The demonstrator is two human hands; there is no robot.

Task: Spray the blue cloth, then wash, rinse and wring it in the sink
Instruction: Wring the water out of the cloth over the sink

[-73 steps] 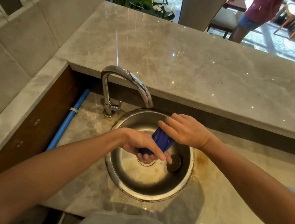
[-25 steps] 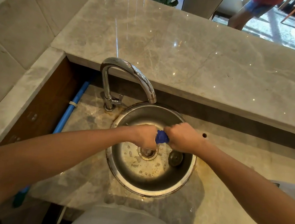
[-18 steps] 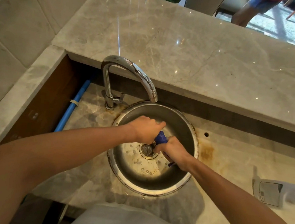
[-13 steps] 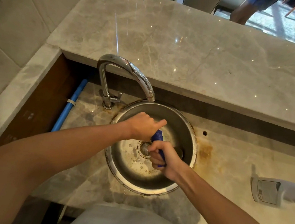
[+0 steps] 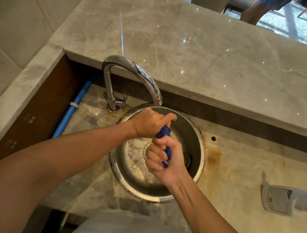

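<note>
The blue cloth (image 5: 164, 132) is twisted into a tight roll above the round steel sink (image 5: 201, 139). My left hand (image 5: 151, 123) grips its far end, just under the tap's spout. My right hand (image 5: 165, 159) is fisted around the near end, palm side turned up, with bits of blue showing between the fingers. Most of the cloth is hidden inside both fists. Droplets and suds lie on the sink's bottom around the drain. No water runs from the chrome tap (image 5: 134, 72).
A white spray bottle (image 5: 286, 200) lies on the stained counter at the right edge. A raised marble ledge (image 5: 210, 52) runs behind the sink. A blue pipe (image 5: 71, 111) runs along the left wall. A person's legs (image 5: 256, 10) show beyond the ledge.
My right hand has swung from beside the left hand toward me and rolled palm up, twisting the cloth tighter. The left hand stays on the far end. The spray bottle has come into view.
</note>
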